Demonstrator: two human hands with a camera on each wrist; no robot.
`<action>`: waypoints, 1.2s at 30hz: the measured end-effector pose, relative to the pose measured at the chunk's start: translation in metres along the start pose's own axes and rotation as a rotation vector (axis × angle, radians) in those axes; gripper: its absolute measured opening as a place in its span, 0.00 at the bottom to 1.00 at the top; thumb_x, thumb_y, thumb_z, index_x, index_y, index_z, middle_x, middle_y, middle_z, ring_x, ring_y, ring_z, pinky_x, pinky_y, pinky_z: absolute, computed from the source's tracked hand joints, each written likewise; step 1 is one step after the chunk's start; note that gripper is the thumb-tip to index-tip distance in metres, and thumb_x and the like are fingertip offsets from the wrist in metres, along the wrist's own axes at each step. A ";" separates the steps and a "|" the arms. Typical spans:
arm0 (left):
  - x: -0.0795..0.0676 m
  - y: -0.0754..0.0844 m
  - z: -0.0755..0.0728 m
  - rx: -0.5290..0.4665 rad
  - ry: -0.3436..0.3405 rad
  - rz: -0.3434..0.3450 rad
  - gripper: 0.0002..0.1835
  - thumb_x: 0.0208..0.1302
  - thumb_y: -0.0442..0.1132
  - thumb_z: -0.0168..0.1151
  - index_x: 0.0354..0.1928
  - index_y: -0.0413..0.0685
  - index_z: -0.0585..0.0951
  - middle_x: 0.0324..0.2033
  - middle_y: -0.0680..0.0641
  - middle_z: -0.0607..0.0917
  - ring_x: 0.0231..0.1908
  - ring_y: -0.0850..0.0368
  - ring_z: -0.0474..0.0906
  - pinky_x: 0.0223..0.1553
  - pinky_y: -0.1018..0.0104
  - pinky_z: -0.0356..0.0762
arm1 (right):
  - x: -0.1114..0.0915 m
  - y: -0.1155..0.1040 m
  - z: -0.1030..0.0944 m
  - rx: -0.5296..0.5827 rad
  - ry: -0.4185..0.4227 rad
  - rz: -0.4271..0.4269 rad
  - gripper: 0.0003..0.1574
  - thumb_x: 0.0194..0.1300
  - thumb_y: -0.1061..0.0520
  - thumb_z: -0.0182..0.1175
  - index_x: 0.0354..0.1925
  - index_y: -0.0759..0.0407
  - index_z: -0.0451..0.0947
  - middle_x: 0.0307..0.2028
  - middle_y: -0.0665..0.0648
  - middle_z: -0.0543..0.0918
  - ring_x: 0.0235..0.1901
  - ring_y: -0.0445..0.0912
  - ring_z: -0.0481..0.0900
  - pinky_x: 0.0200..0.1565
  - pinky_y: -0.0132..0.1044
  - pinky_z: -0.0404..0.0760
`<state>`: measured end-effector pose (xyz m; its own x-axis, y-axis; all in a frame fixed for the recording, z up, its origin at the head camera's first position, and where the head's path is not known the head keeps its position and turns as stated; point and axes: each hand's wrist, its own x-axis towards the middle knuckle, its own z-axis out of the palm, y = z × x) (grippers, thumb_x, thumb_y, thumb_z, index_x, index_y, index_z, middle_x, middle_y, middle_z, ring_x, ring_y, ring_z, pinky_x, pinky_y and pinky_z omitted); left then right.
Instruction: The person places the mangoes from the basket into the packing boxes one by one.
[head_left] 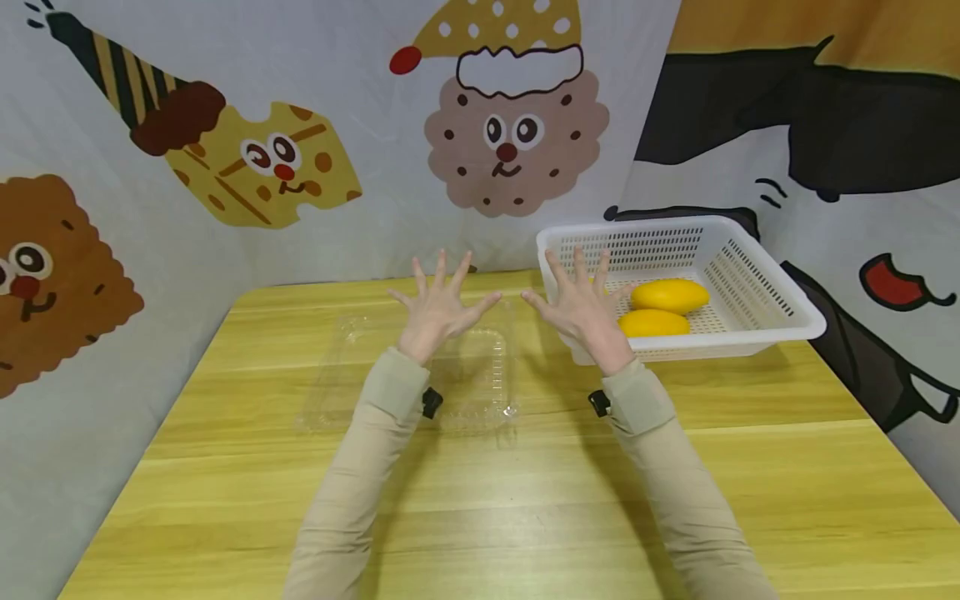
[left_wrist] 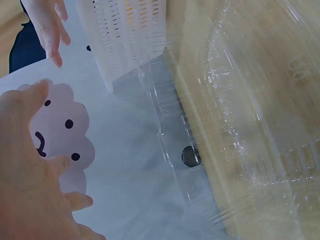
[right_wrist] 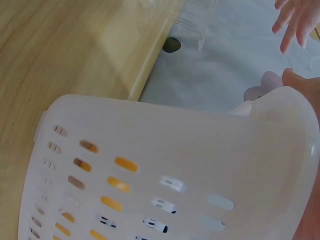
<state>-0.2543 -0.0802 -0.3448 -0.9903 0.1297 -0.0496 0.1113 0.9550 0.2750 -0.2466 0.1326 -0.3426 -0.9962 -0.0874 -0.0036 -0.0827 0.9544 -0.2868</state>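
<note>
Both hands are held up over the table with fingers spread, holding nothing. My left hand (head_left: 438, 315) is above a clear plastic clamshell box (head_left: 495, 367), which also fills the right part of the left wrist view. In the head view my right hand (head_left: 583, 310) overlaps the left end of a white slotted basket (head_left: 750, 337); I cannot tell whether it touches it. Inside the basket lie yellow oval fruits that look like mangoes (head_left: 670, 296); the hand partly hides another. In the right wrist view the basket wall (right_wrist: 150, 130) stands large in front, with yellow showing through its slots.
The wooden table (head_left: 480, 517) reaches back to a cloth backdrop (head_left: 390, 233) with cartoon figures. The basket stands at the table's back right, close to the backdrop. A small dark device (head_left: 432, 402) sits at the left wrist, another device (head_left: 599, 403) at the right.
</note>
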 end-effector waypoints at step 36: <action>-0.068 -0.039 -0.006 0.021 -0.184 0.023 0.33 0.70 0.46 0.52 0.70 0.35 0.58 0.64 0.28 0.67 0.62 0.33 0.67 0.62 0.43 0.70 | 0.020 0.054 -0.091 -0.059 -0.118 -0.220 0.31 0.71 0.50 0.49 0.66 0.64 0.62 0.63 0.70 0.69 0.61 0.65 0.69 0.60 0.62 0.70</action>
<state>-0.1918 -0.1275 -0.3458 -0.9557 0.1964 -0.2192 0.1373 0.9563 0.2580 -0.2740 0.2080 -0.2707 -0.9441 -0.3241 -0.0598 -0.3021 0.9235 -0.2362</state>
